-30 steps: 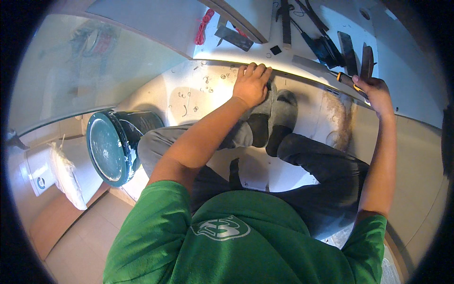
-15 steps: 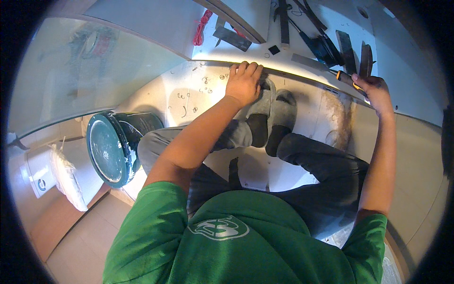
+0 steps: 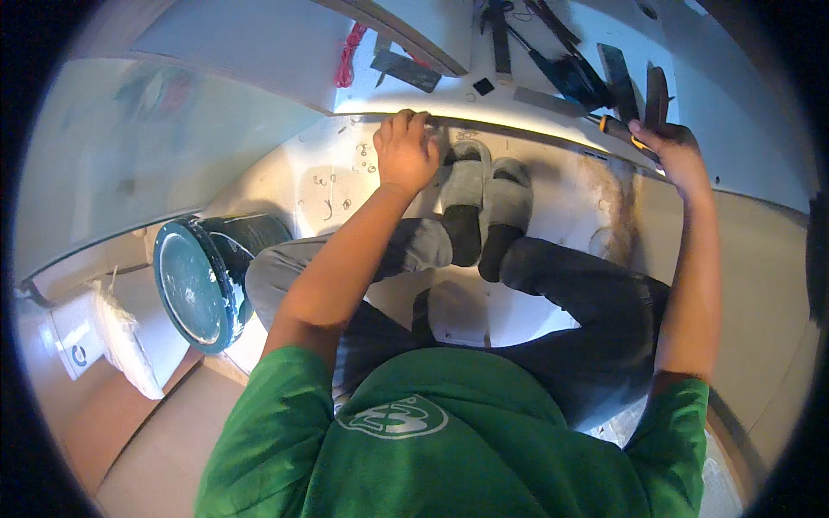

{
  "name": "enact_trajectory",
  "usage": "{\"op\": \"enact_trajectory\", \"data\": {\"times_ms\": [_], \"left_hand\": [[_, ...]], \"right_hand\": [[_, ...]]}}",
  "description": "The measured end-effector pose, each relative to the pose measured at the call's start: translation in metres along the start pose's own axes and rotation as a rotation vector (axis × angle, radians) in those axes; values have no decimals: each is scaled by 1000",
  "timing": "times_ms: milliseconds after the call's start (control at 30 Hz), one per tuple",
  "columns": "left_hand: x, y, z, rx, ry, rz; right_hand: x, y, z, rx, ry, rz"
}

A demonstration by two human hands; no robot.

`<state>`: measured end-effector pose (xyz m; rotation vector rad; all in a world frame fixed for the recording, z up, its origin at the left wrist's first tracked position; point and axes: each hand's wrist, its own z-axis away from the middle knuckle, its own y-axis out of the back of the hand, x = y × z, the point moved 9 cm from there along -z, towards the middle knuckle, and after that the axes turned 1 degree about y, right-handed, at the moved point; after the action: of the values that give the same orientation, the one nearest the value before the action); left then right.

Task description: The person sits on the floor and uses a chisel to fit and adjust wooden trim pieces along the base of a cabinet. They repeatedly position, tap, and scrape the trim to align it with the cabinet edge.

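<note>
My left hand point(image 3: 406, 154) rests at the front edge of the white board point(image 3: 458, 104), fingers slightly bent and apart, fingertips along the lip. My right hand point(image 3: 673, 147) is closed on an orange-and-black handled tool point(image 3: 622, 129) at the same edge, further right. The tool's far end is hard to separate from the grey metal strip point(image 3: 544, 99) beside it. On the board lie several dark tools point(image 3: 579, 78), a dark flat bar point(image 3: 615, 69), a small black square point(image 3: 484, 86) and a red cord coil point(image 3: 350, 56). Below the edge are my feet in grey slippers point(image 3: 509, 194).
A dark green bucket point(image 3: 192, 285) lies on its side at my left, with white items point(image 3: 129, 337) behind it. A frosted glass panel point(image 3: 104, 155) spans the upper left. A rail point(image 3: 406, 39) crosses the top. Small curled scraps point(image 3: 332, 186) litter the pale surface around my feet.
My left hand has slid leftward along the edge. The whole view has shifted slightly, moving the board and tools left in the picture. My right hand still holds the handled tool.
</note>
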<state>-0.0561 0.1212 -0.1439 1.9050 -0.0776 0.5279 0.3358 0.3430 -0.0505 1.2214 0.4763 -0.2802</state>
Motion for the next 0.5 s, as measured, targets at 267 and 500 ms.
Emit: {"op": "enact_trajectory", "data": {"times_ms": [267,500], "left_hand": [[74,-34,63,-493,540,919],[134,-1,68,-574,881,1573]], "right_hand": [[-45,-31,51,-277,-201,-362],[-105,-173,202,-312,-238,-907]]}}
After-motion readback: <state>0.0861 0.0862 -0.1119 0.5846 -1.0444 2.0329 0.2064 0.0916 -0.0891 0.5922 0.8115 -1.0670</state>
